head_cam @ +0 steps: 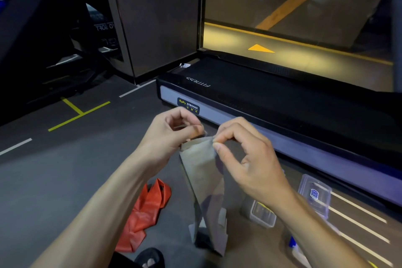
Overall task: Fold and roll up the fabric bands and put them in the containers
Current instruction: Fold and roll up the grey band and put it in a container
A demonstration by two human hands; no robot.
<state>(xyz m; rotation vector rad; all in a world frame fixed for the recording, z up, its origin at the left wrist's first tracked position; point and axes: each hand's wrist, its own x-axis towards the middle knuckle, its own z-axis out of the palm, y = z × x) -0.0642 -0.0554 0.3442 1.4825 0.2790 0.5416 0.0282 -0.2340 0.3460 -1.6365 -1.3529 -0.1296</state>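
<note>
A grey fabric band (pixel 204 178) hangs in front of me, its lower end resting on the dark floor. My left hand (pixel 174 130) pinches its top left corner. My right hand (pixel 243 150) pinches the top right corner between thumb and forefinger. A red band (pixel 145 211) lies crumpled on the floor to the lower left. A clear plastic container (pixel 262 213) stands on the floor under my right forearm. A clear lid or second container (pixel 315 193) lies further right.
A treadmill (pixel 261 102) with a grey side rail runs across behind my hands. The dark floor (pixel 54 169) carries white and yellow-green tape lines. A dark pillar (pixel 156 17) stands at the back left. A black shoe (pixel 150 258) shows at the bottom edge.
</note>
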